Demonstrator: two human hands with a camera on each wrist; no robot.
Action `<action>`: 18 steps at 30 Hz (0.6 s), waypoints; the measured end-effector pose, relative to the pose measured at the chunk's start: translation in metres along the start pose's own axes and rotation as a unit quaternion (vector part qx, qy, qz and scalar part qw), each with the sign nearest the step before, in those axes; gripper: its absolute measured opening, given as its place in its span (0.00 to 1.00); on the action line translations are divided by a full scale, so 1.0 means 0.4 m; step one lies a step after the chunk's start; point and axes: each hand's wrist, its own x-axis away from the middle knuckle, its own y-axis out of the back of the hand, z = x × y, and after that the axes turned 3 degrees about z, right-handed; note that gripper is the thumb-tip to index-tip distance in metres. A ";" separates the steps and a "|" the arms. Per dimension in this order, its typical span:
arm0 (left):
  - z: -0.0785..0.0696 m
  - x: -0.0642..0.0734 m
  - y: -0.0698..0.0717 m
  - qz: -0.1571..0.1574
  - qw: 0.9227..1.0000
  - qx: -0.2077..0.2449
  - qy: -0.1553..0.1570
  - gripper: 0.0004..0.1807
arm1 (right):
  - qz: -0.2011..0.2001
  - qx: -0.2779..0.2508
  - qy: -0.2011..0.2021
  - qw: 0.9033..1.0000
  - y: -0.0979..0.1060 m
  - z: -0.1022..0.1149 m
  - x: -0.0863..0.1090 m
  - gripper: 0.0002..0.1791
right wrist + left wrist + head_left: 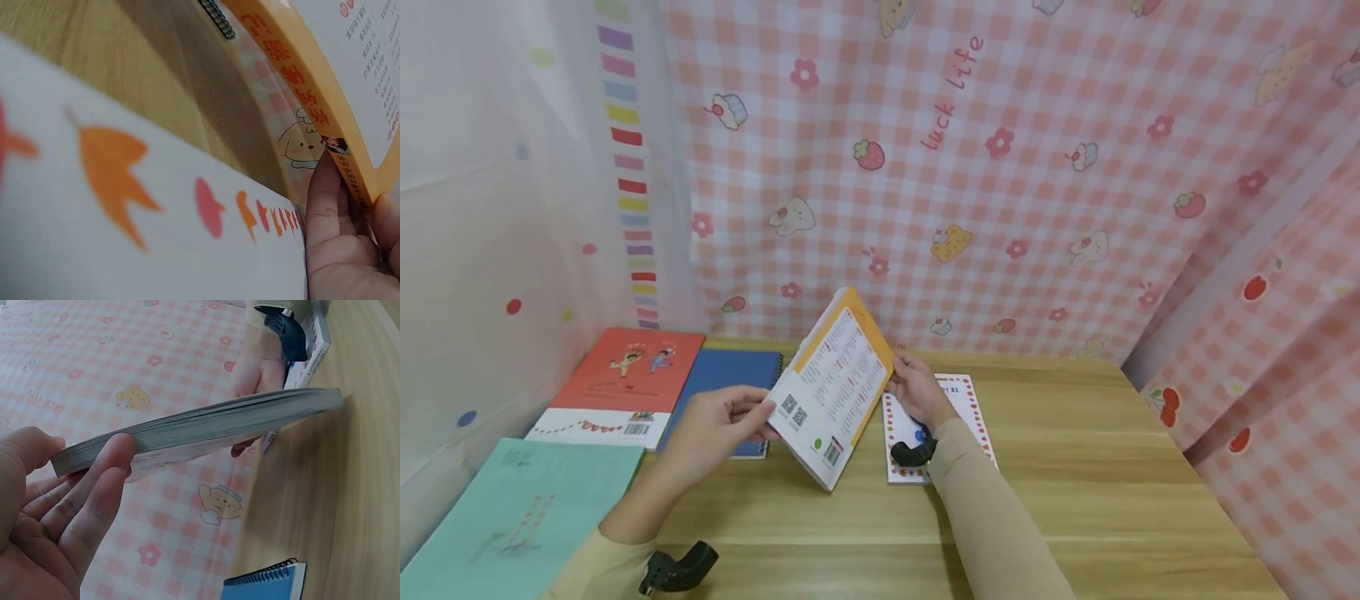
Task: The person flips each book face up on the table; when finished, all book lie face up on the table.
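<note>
A paperback book [838,387] with an orange and white cover of printed text is held tilted above the table. My left hand [722,425] pinches its left edge, thumb on the cover and fingers beneath. On the opposite side, my right hand [921,390] grips the book by its spine. The left wrist view shows the closed page edges of the book [200,425] between thumb and fingers. Orange spine lettering on the book [294,75] appears in the right wrist view, above the right hand [350,256]. Below the right forearm lies a white booklet [966,417] with a leaf-patterned border.
A red and white book [632,367], a blue spiral notebook [730,387] and a mint green book [527,508] lie at the left of the wooden table [1075,467]. A pink checked curtain [925,192] hangs behind the table's far edge.
</note>
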 end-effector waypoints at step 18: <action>-0.017 0.004 -0.013 0.016 0.999 -0.005 -0.037 0.12 | -0.005 0.000 0.007 1.000 0.005 -0.001 -0.010 0.21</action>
